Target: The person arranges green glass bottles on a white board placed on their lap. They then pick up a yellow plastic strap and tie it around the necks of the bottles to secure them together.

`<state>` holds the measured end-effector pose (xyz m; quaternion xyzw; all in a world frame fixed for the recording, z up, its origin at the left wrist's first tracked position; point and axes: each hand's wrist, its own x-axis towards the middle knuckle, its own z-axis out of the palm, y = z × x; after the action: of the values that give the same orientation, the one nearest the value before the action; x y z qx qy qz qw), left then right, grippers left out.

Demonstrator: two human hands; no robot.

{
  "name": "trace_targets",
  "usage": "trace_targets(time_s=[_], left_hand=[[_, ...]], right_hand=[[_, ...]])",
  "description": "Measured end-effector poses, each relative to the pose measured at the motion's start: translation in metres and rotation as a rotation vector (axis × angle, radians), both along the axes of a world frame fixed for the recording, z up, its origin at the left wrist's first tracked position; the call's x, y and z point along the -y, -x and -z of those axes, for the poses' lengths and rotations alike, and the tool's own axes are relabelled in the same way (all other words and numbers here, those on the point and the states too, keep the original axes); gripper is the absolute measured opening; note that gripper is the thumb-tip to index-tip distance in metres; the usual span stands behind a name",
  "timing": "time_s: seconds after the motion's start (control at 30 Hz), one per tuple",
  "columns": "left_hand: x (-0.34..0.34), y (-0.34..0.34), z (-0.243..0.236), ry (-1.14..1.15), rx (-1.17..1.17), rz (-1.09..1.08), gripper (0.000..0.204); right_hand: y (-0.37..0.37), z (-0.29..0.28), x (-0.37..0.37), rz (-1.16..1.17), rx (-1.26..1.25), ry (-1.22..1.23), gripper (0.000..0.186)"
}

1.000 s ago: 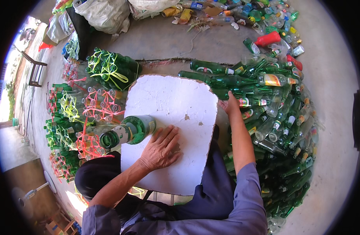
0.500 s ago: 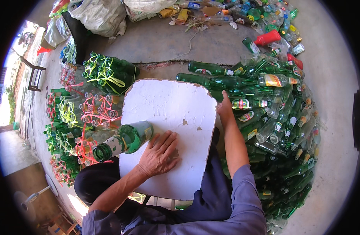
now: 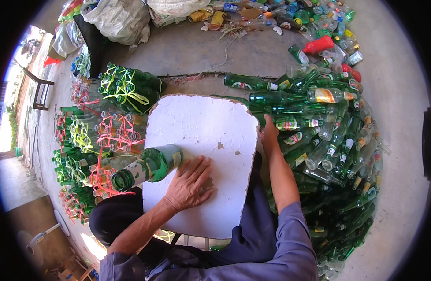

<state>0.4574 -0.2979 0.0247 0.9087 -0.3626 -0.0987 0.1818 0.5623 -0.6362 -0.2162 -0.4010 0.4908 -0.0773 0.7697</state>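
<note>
A white board (image 3: pixel 196 117) with chipped, ragged edges lies across my lap. On its left part stands a green glass bottle (image 3: pixel 161 161) with a torn label, its mouth toward the camera. My left hand (image 3: pixel 192 182) rests flat on the board, fingers stretched out close beside the bottle's base. Past the board's right edge, my right hand (image 3: pixel 269 133) is closed round a green glass bottle (image 3: pixel 260 118). Most of that bottle is hidden behind the board and the hand, so its grip shows only in part.
A large heap of loose glass bottles (image 3: pixel 346 154) lies on my right. To my left stand bottle bundles tied with yellow (image 3: pixel 126 86) and red string (image 3: pixel 115 133). Farther off are white sacks (image 3: pixel 119 21), mixed plastic bottles (image 3: pixel 314 18) and a small stool (image 3: pixel 37 89).
My right hand has drawn slightly nearer to me, and the green bottle in it has shifted the same way, further behind the board. The left hand and the standing bottle stay put.
</note>
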Motion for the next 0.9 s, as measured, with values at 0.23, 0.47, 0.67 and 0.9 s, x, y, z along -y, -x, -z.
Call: trace_targets(time_s=[0.23, 0.47, 0.67, 0.9], left_hand=[[0.0, 0.002, -0.001, 0.015, 0.003, -0.001, 0.068], [0.001, -0.001, -0.005, 0.03, 0.005, 0.009, 0.066], [-0.002, 0.001, -0.003, 0.072, 0.021, 0.0, 0.065], [-0.007, 0.003, 0.004, 0.163, 0.083, 0.016, 0.06]], right_hand=[[0.014, -0.02, 0.0, -0.075, -0.013, 0.121, 0.038], [0.037, -0.077, 0.015, -0.407, 0.038, 0.677, 0.028], [0.044, -0.202, 0.008, -0.406, 0.152, 1.037, 0.029], [0.057, -0.329, -0.034, -0.424, 0.483, 0.996, 0.03]])
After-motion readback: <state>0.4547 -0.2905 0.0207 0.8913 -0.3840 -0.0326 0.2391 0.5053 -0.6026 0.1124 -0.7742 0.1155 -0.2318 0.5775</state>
